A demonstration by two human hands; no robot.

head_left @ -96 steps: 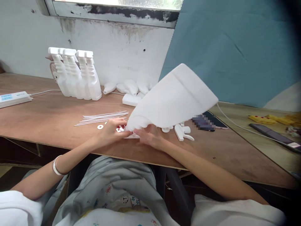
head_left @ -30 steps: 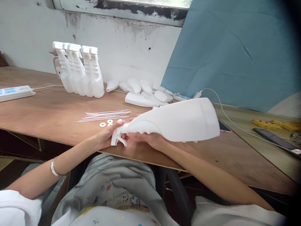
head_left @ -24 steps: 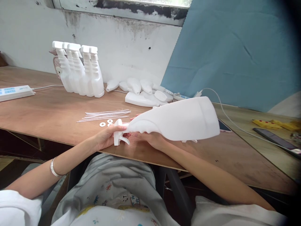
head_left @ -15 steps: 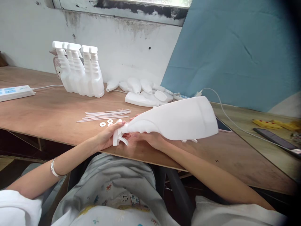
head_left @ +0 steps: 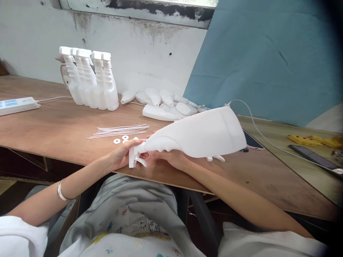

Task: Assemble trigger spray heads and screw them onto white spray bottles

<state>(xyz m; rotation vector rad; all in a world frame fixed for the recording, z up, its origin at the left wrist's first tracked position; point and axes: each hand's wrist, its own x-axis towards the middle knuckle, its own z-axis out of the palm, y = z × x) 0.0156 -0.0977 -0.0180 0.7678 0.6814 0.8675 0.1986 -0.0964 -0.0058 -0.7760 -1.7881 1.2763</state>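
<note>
A white spray bottle (head_left: 209, 134) lies on its side in the air over the table's front edge, its base to the right and its neck to the left. My left hand (head_left: 128, 152) is closed around the white trigger sprayer head (head_left: 133, 157) at the neck end, the trigger hanging down. Underneath, my right hand (head_left: 171, 157) grips the bottle near its neck; the bottle covers part of the fingers. Just beyond my left hand lie white ring washers (head_left: 117, 141) and a bundle of thin white tubes (head_left: 120, 131).
Several spray bottles with heads (head_left: 91, 78) stand at the back left. Headless bottles (head_left: 163, 107) lie in a pile by the wall. A power strip (head_left: 18, 106) is at the left; a phone (head_left: 316, 157) and white cable (head_left: 257, 125) are at the right.
The bottle's base end has shifted slightly left, and the bottle has turned a little about its length. Both hands keep nearly the same place and hold.
</note>
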